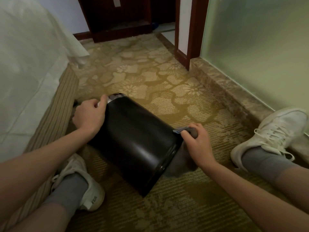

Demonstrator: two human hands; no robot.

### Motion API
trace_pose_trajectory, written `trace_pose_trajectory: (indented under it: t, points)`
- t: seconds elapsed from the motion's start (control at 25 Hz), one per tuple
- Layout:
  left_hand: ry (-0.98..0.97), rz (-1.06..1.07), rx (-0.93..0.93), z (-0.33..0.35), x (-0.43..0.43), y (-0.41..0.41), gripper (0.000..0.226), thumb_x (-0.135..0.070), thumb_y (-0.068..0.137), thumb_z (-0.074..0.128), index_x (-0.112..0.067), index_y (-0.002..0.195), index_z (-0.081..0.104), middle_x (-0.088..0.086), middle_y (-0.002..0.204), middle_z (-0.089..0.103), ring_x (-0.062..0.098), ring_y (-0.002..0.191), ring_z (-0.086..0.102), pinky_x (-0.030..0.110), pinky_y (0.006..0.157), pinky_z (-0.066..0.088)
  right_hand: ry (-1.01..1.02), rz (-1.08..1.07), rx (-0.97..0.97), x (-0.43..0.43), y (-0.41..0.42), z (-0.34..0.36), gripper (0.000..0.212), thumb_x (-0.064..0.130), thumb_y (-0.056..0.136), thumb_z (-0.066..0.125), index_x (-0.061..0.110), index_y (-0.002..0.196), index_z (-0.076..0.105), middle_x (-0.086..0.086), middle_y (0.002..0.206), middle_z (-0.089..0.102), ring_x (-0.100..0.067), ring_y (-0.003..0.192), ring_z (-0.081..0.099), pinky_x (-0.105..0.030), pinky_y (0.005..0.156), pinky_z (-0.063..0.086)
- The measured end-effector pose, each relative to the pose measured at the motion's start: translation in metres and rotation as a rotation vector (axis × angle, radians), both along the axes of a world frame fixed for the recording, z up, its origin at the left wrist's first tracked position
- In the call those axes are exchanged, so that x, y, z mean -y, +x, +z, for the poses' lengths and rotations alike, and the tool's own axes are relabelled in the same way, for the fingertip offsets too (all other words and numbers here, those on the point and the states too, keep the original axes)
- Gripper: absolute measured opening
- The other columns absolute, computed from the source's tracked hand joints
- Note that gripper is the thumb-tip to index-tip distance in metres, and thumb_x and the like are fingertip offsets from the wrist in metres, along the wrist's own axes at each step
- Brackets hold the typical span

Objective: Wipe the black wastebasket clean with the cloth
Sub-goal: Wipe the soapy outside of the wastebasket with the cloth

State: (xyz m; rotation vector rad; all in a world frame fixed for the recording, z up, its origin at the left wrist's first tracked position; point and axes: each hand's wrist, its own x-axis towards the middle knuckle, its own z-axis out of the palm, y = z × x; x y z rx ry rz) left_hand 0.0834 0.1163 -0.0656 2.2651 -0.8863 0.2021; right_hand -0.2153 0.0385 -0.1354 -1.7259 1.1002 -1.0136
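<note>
Left hand: forearm extended from lower left, palm down, fingers curled and clamped over the far upper rim of the black wastebasket, thumb tip raised beside a small silvery patch at that rim. Right hand: forearm extended from lower right, fingers closed in a pinch grip on the grey cloth, knuckles up, pressed against the right edge of the wastebasket. Cloth bunched at the fingertips, remainder hanging down along the near right end of the wastebasket and partly onto the carpet. Wastebasket laid on its side on the patterned gold carpet, between the two feet, long axis running from upper left to lower right, near end toward the camera. Surface smooth, dark, glossy, with pale reflected streaks along the lower curved side and a raised band near the right end. White sneakers and grey socks on both sides; bed with white cover and striped base just beside the left hand; frosted glass panel on a stone ledge at right.
</note>
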Motion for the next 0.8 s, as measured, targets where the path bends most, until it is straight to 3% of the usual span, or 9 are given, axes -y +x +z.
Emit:
trace_pose_trajectory:
  t: [0.12,0.24,0.36,0.44,0.48,0.6,0.72,0.8]
  points:
    - [-0.025,-0.062,0.018,0.002,-0.004,-0.008,0.060,-0.058,0.090,0.038,-0.010,0.054,0.044,0.005,0.053,0.046,0.027,0.057,0.049,0.033,0.058,0.032,0.215,-0.082,0.028,0.008,-0.005,-0.015,0.017,0.037,0.075,0.059,0.023,0.067,0.064,-0.003,0.081,0.062,-0.019,0.078,0.059,-0.041,0.076,0.048]
    - [0.029,-0.206,-0.024,0.015,-0.006,-0.008,0.057,-0.050,0.094,0.040,-0.011,0.053,0.047,0.008,0.052,0.046,0.029,0.054,0.046,0.034,0.056,0.033,0.288,-0.079,-0.017,0.016,-0.008,-0.023,0.034,0.048,0.069,0.054,0.019,0.076,0.070,-0.004,0.084,0.068,-0.020,0.083,0.064,-0.046,0.082,0.052]
    - [0.363,-0.322,-0.255,0.049,0.009,0.007,0.057,-0.046,0.099,0.034,-0.001,0.075,0.060,0.023,0.074,0.063,0.037,0.068,0.060,0.038,0.063,0.047,0.274,-0.073,0.035,0.003,-0.014,-0.027,0.028,0.046,0.078,0.058,0.020,0.080,0.069,-0.003,0.094,0.063,-0.017,0.091,0.060,-0.036,0.078,0.047]
    - [0.513,-0.331,-0.468,0.069,0.026,0.012,0.066,-0.060,0.094,0.037,-0.001,0.089,0.066,0.021,0.076,0.067,0.037,0.067,0.065,0.036,0.061,0.051,0.282,-0.080,0.110,-0.011,-0.016,-0.023,0.031,0.048,0.091,0.056,0.022,0.084,0.071,0.002,0.097,0.060,-0.009,0.092,0.057,-0.023,0.074,0.040]
    - [0.555,-0.345,-0.485,0.072,0.033,0.013,0.066,-0.065,0.089,0.042,-0.004,0.097,0.068,0.019,0.079,0.069,0.038,0.069,0.067,0.037,0.063,0.052,0.278,-0.095,0.131,-0.019,-0.016,-0.021,0.036,0.051,0.094,0.052,0.024,0.085,0.072,0.004,0.098,0.060,-0.005,0.092,0.057,-0.021,0.075,0.039]
    - [0.530,-0.371,-0.254,0.057,0.042,0.002,0.062,-0.067,0.084,0.045,-0.013,0.104,0.068,0.016,0.101,0.068,0.036,0.088,0.066,0.042,0.081,0.052,0.148,-0.132,0.107,-0.047,-0.014,-0.014,0.034,0.044,0.098,0.049,0.023,0.081,0.071,0.007,0.094,0.056,-0.001,0.084,0.055,-0.015,0.072,0.039]
    - [0.335,-0.311,0.089,0.043,0.025,-0.022,0.068,-0.065,0.089,0.036,-0.008,0.070,0.067,0.016,0.075,0.066,0.033,0.070,0.061,0.042,0.069,0.048,0.090,-0.181,0.081,-0.059,-0.015,-0.024,0.028,0.031,0.096,0.058,0.015,0.075,0.068,0.008,0.087,0.054,-0.005,0.079,0.055,-0.011,0.065,0.039]
    - [0.235,-0.308,0.113,0.046,0.006,-0.036,0.066,-0.057,0.095,0.041,-0.006,0.058,0.061,0.017,0.059,0.059,0.029,0.057,0.055,0.042,0.061,0.044,0.199,-0.205,0.042,-0.057,-0.015,-0.047,0.028,0.033,0.095,0.060,0.016,0.074,0.069,0.005,0.087,0.058,-0.005,0.080,0.057,-0.016,0.070,0.041]
